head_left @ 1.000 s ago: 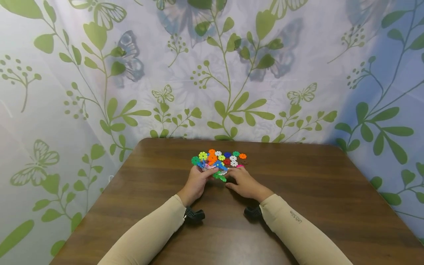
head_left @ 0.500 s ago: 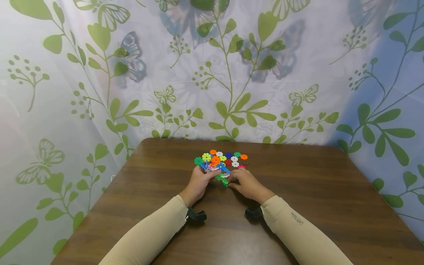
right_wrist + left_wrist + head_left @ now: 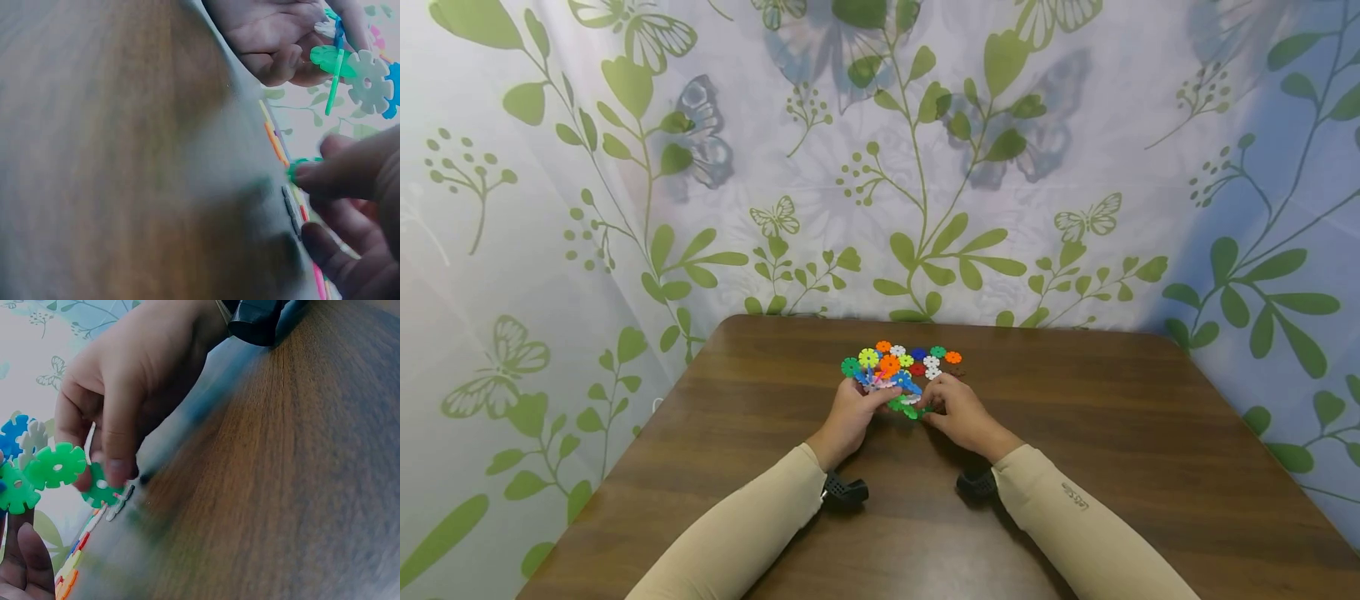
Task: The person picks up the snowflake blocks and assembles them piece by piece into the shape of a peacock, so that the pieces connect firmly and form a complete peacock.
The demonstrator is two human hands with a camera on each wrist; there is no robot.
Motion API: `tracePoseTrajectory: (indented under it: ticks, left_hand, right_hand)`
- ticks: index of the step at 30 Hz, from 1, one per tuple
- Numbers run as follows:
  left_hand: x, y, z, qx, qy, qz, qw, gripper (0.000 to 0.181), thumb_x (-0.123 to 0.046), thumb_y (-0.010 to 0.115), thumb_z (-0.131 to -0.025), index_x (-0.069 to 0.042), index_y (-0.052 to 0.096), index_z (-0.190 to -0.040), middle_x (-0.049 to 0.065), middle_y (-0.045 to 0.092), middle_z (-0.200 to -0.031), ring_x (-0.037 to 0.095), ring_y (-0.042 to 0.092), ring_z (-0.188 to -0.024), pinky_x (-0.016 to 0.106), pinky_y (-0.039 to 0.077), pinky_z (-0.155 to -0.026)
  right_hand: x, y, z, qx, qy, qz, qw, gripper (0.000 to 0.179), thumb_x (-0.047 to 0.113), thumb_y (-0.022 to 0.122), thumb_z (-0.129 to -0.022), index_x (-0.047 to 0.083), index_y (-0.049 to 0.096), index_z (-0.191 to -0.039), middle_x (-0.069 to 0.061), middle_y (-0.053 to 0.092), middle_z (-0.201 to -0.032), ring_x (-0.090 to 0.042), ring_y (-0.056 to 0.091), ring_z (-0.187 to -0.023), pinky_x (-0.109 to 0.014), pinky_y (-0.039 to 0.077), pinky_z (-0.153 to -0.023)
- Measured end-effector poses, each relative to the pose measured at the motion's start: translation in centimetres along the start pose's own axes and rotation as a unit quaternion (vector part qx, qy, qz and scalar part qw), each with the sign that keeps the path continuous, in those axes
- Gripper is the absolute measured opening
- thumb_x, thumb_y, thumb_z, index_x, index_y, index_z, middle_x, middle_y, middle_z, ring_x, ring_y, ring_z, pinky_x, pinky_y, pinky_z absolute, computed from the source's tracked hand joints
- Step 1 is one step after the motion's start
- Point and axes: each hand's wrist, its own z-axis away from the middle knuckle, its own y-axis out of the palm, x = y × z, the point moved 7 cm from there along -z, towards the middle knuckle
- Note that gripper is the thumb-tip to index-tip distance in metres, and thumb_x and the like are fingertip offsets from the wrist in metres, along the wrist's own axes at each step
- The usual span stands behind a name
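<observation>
My left hand (image 3: 844,418) grips a cluster of interlocked plastic flower-shaped discs (image 3: 904,382), mostly blue, white, green, yellow and orange. Its thumb lies across the near side of the cluster. In the left wrist view, two green discs (image 3: 57,465) and a white disc (image 3: 32,444) stick out toward my right hand (image 3: 962,417). That hand pinches a single green notched disc (image 3: 95,495) between thumb and fingers, close beside the cluster's green end. In the right wrist view, most of this pinched disc is hidden by my thumb.
Loose flower discs lie flat on the brown wooden table (image 3: 1075,467) beyond my hands, among them an orange disc (image 3: 952,357), a white disc (image 3: 933,374) and a red disc (image 3: 917,369). A leaf-patterned curtain (image 3: 880,167) hangs behind the table's far edge.
My right hand has come up to the cluster's green end and then shifted slightly right, with a green disc now showing at its fingertips. It now covers the pink disc. The left hand keeps its grip.
</observation>
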Motion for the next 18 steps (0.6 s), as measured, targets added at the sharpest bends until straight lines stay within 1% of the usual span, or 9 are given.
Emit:
tracePoseTrajectory:
  ticks: [4,6,8,10,13,16,18]
  left_hand:
    - [0.0,0.0,0.0,0.001,-0.002,-0.004,1.0,0.051,-0.016,0.084,-0.094,0.003,0.059,-0.133,0.014,0.072,-0.114,0.02,0.063,-0.081,0.033,0.058,-0.076]
    - [0.0,0.1,0.0,0.002,-0.002,-0.007,1.0,0.049,-0.017,0.085,-0.093,0.001,0.06,-0.132,0.014,0.072,-0.114,0.02,0.064,-0.083,0.035,0.058,-0.078]
    - [0.0,0.1,0.0,0.006,-0.002,-0.01,0.9999,0.047,-0.017,0.085,-0.093,0.0,0.061,-0.131,0.015,0.072,-0.115,0.02,0.064,-0.084,0.037,0.058,-0.079]
    - [0.0,0.1,0.0,0.007,-0.001,-0.014,0.9999,0.045,-0.017,0.084,-0.094,-0.002,0.062,-0.13,0.015,0.072,-0.115,0.02,0.064,-0.085,0.038,0.058,-0.08]
    - [0.0,0.1,0.1,0.007,0.0,-0.018,0.9998,0.043,-0.016,0.083,-0.094,-0.003,0.063,-0.129,0.014,0.072,-0.114,0.021,0.063,-0.084,0.038,0.057,-0.08]
    - [-0.1,0.1,0.1,0.003,0.001,-0.022,0.9998,0.043,-0.015,0.083,-0.094,-0.002,0.062,-0.129,0.014,0.072,-0.112,0.022,0.062,-0.083,0.037,0.057,-0.078]
    - [0.0,0.0,0.1,0.0,0.0,-0.026,0.9997,0.044,-0.017,0.084,-0.094,-0.002,0.062,-0.129,0.013,0.072,-0.112,0.021,0.063,-0.084,0.035,0.057,-0.078]
  right_hand:
    - [-0.2,-1.3,0.0,-0.076,0.016,-0.024,0.9967,0.015,-0.003,0.084,-0.089,0.003,0.078,-0.101,-0.008,0.066,-0.116,-0.022,0.068,-0.09,-0.039,0.06,-0.082]
    - [-0.4,-2.0,0.0,-0.106,0.028,-0.051,0.9926,0.016,0.0,0.084,-0.09,0.001,0.079,-0.106,-0.01,0.068,-0.119,-0.024,0.069,-0.095,-0.041,0.06,-0.085]
    - [-0.7,-2.5,0.0,-0.124,0.04,-0.091,0.9872,0.019,0.003,0.082,-0.092,-0.001,0.079,-0.111,-0.012,0.069,-0.123,-0.027,0.069,-0.104,-0.044,0.059,-0.091]
    - [-1.0,-2.8,0.0,-0.13,0.054,-0.135,0.9808,0.023,0.007,0.081,-0.095,-0.002,0.078,-0.116,-0.013,0.069,-0.125,-0.03,0.067,-0.113,-0.044,0.056,-0.096]
    - [-1.1,-3.2,-0.1,-0.134,0.065,-0.201,0.9684,0.027,0.009,0.078,-0.097,-0.003,0.076,-0.122,-0.015,0.068,-0.129,-0.031,0.063,-0.121,-0.036,0.054,-0.1]
    - [-0.7,-3.4,-0.2,-0.13,0.056,-0.245,0.9592,0.029,0.009,0.077,-0.098,-0.003,0.075,-0.124,-0.016,0.066,-0.131,-0.032,0.063,-0.12,-0.027,0.054,-0.096]
    - [-0.4,-3.4,-0.2,-0.12,0.045,-0.264,0.9561,0.027,0.008,0.077,-0.098,-0.002,0.075,-0.123,-0.015,0.067,-0.13,-0.033,0.064,-0.117,-0.026,0.055,-0.093]
